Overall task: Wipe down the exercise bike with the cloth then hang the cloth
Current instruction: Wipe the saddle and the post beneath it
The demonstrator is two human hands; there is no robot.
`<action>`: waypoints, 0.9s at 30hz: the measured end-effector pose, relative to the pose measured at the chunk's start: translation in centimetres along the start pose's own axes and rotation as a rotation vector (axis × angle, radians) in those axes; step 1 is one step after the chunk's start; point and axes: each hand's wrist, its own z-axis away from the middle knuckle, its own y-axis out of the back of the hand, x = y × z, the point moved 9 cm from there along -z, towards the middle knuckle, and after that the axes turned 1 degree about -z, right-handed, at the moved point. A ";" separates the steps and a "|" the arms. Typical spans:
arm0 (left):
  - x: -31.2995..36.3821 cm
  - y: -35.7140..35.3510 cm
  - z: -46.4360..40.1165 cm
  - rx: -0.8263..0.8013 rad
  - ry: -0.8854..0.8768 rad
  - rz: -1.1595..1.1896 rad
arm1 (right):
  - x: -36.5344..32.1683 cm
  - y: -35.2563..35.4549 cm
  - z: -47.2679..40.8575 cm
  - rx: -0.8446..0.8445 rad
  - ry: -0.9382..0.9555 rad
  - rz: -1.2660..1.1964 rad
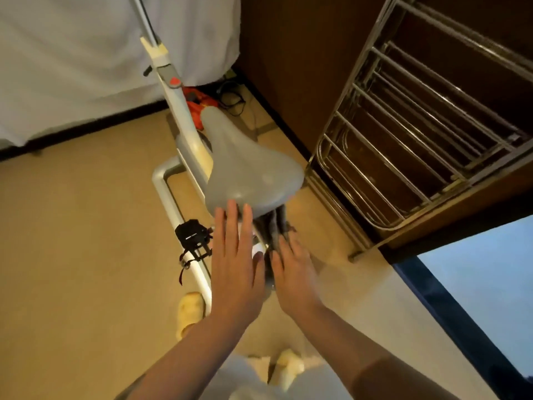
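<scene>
The exercise bike has a white frame [184, 111] and a grey saddle [245, 166] at the centre of the head view. A dark grey cloth [271, 223] hangs bunched just under the rear of the saddle, around the seat post. My right hand [292, 269] grips this cloth from the right, its fingertips buried in the folds. My left hand [235, 255] is flat with straight fingers, its tips at the saddle's rear edge, holding nothing. A black pedal [191, 235] sticks out to the left of my left hand.
A steel drying rack [403, 125] leans against the brown wooden wall on the right. White fabric [72, 53] hangs at upper left. An orange bag [199, 103] and cables lie beyond the bike. My slippered feet [190, 310] stand on the beige floor.
</scene>
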 end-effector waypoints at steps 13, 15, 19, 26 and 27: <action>-2.4 -6.0 2.6 -0.264 0.222 0.154 | 0.3 -0.2 0.9 -0.068 0.132 0.332; -2.5 -5.9 2.4 -0.269 0.219 0.173 | 1.0 0.3 -1.9 -0.102 0.087 0.267; -2.3 -4.5 1.9 -0.189 0.189 0.143 | 1.6 0.1 -3.0 -0.167 0.033 0.035; -2.3 -4.2 1.0 -0.214 0.157 0.096 | 1.5 1.1 -6.2 -0.078 -0.199 -0.171; -2.2 -4.1 0.8 -0.208 0.152 0.091 | 1.0 0.9 -5.6 -0.065 -0.183 -0.149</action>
